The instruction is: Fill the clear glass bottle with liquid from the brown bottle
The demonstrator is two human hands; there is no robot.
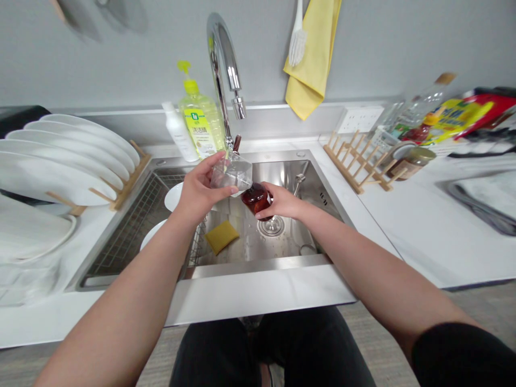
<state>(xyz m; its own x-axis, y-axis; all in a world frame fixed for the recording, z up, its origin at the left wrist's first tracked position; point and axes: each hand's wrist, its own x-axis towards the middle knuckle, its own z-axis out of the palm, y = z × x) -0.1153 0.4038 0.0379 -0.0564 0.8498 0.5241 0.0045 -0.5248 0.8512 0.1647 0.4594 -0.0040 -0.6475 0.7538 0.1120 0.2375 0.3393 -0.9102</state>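
Head camera looks down on a stainless steel sink [290,183], with both forearms reaching in over its front edge. The left hand [197,191] is curled nearly closed around a clear faceted glass [234,172], which sits against the palm and fingers and is tilted above the basin. The right hand [282,201] is also mostly closed, wrapped from the side around a dark red glass vessel [255,200], which it holds just beside the clear glass. The two pieces touch or nearly touch, and they may be parts of one object, though the fingers and glare make that hard to tell.

Below the hands, a yellow scouring sponge [220,237] lies on the basin floor near a round sink drain [272,227]. A wire rack [133,228] fills the left basin area, with white dishes [173,196] leaning on it. Behind the sink stand a chrome faucet [221,54], a green-capped dish soap bottle [200,121] and a white bottle [179,131]. White plates [60,156] stand in a wooden dish rack [131,172] on the left counter. A second wooden rack [358,161] sits on the right counter near a glass jar [413,163], and a yellow cloth [309,59] hangs on the wall beside a white brush [297,40].
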